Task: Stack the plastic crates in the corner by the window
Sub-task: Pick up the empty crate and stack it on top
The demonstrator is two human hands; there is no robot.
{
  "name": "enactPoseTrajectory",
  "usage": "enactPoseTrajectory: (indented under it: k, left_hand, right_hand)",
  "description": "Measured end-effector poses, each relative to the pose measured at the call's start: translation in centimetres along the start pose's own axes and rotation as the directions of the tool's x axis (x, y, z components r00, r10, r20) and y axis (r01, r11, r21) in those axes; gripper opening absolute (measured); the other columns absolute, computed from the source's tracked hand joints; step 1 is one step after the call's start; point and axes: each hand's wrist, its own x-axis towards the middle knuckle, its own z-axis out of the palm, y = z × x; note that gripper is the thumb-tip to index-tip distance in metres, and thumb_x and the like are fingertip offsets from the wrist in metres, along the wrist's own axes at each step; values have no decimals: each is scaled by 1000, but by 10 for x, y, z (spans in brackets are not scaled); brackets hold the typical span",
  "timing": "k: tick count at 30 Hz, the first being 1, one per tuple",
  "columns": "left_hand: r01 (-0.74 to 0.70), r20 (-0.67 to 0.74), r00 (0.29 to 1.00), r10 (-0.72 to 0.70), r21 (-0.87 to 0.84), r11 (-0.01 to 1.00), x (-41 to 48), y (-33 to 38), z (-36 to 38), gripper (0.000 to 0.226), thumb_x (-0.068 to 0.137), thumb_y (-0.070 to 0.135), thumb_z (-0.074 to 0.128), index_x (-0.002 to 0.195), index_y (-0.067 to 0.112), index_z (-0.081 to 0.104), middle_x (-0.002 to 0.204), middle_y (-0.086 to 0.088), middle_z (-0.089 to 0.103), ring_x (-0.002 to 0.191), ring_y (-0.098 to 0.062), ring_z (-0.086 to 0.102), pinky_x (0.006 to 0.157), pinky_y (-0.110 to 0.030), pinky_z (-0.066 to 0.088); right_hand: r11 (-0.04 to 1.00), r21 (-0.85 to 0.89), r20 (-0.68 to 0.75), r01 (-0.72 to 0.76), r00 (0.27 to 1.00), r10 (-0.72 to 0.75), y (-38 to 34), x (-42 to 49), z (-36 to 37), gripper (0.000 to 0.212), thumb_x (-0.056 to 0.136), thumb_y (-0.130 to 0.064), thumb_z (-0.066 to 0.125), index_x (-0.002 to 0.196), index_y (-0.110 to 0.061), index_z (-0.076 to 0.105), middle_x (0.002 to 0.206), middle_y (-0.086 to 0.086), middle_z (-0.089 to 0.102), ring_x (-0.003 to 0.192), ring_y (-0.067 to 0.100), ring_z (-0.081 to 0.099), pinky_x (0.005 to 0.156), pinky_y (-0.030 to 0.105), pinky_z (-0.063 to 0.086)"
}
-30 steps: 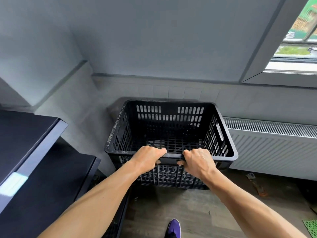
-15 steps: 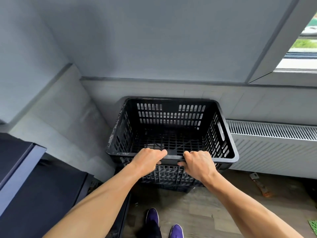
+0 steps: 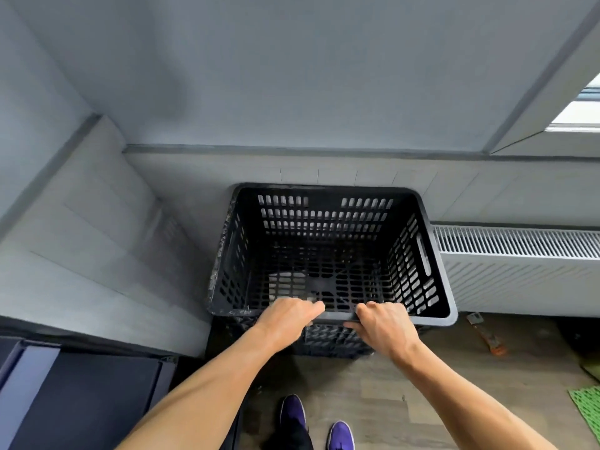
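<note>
Two hands grip the near rim of the top crate (image 3: 331,254): our left hand (image 3: 287,315) and our right hand (image 3: 384,323) sit close together near the middle of that edge, each curled over it and clamped on the plastic. This black slotted crate rests on a lower crate (image 3: 328,341), whose front wall shows beneath the rim, and the pair stands in the corner against the tiled wall (image 3: 373,177), just beside the radiator (image 3: 519,264) under the window (image 3: 578,115). We judge the stacking to be at the seating step, though we cannot tell whether the upper crate has dropped fully into place. Our chief worry is that holding only one edge, with both hands bunched at its centre, gives little control over the far side; the crate could tilt, catch on the lower rim and sit crooked. Letting go too soon might leave it perched and ready to slide toward the wall or the radiator. Our purple shoes (image 3: 316,423) stand right below the stack, so a slipping crate would land on them.
</note>
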Motion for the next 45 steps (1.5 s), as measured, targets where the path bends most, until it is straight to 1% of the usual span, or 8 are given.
enactPoseTrajectory:
  k: [5, 10, 13, 18, 26, 32, 39, 45]
  left_hand:
    - [-31, 17, 999, 31, -17, 999, -6, 1, 19, 34, 85, -12, 49, 94, 19, 37, 79, -2, 53, 75, -22, 49, 57, -39, 45]
    - [-34, -8, 999, 34, -122, 992, -9, -7, 23, 11, 97, 20, 56, 105, 21, 50, 95, 2, 61, 94, -21, 57, 73, -43, 52]
    - [-13, -9, 1000, 12, -112, 994, -14, -12, 19, 31, 97, 44, 53, 123, 27, 52, 109, 5, 64, 101, -19, 60, 77, -41, 53]
    - [87, -66, 994, -89, -29, 996, -23, -18, 21, 42, 92, 63, 47, 119, 32, 57, 98, 9, 70, 85, -17, 67, 65, -33, 47]
    - [139, -6, 990, -139, 3, 990, -18, -15, 18, 31, 91, 62, 51, 102, 35, 61, 85, 7, 68, 78, -20, 66, 66, -34, 47]
    - [185, 42, 981, -188, 69, 980, -19, -6, 14, 26, 94, 58, 51, 97, 34, 60, 77, 9, 65, 68, -17, 62, 60, -33, 53]
    - [225, 10, 974, -228, 140, 964, -19, -1, 17, 31, 93, 63, 47, 94, 34, 58, 69, 8, 61, 60, -16, 60, 52, -29, 48]
    - [216, -11, 976, -217, 161, 963, -18, 3, 11, 37, 94, 59, 50, 112, 29, 63, 55, 13, 44, 56, -18, 53, 53, -29, 46]
  right_hand:
    - [999, 19, 46, 27, 999, -27, -6, -8, 13, 44, 86, -62, 59, 75, -19, 63, 67, 0, 67, 58, 26, 68, 47, 31, 40]
    - [996, 84, 81, 9, 997, -16, -9, -7, 6, 40, 90, -59, 54, 88, -20, 59, 81, -1, 69, 74, 26, 70, 55, 34, 45]
    - [995, 96, 139, -6, 990, -7, -8, -5, 1, 38, 93, -59, 47, 98, -23, 57, 93, -3, 68, 85, 24, 69, 64, 35, 48]
    - [990, 129, 167, -51, 986, 29, -10, -5, 0, 45, 89, -67, 47, 97, -25, 59, 96, -7, 62, 84, 22, 69, 63, 35, 49]
    - [986, 160, 247, -51, 969, 10, -4, 1, -1, 40, 87, -66, 50, 96, -29, 64, 83, -4, 72, 77, 24, 70, 70, 37, 57]
    - [967, 252, 282, 25, 954, -98, 14, -5, -3, 29, 89, -54, 55, 104, -30, 64, 94, -3, 72, 91, 25, 68, 75, 37, 54]
    - [971, 235, 297, 53, 947, -123, 57, -19, 8, 49, 86, -73, 43, 92, -28, 63, 68, -9, 59, 68, 20, 63, 65, 33, 51]
    - [980, 196, 246, 46, 965, -95, 57, -21, 10, 61, 84, -77, 38, 85, -22, 63, 64, -5, 57, 64, 22, 60, 67, 35, 52]
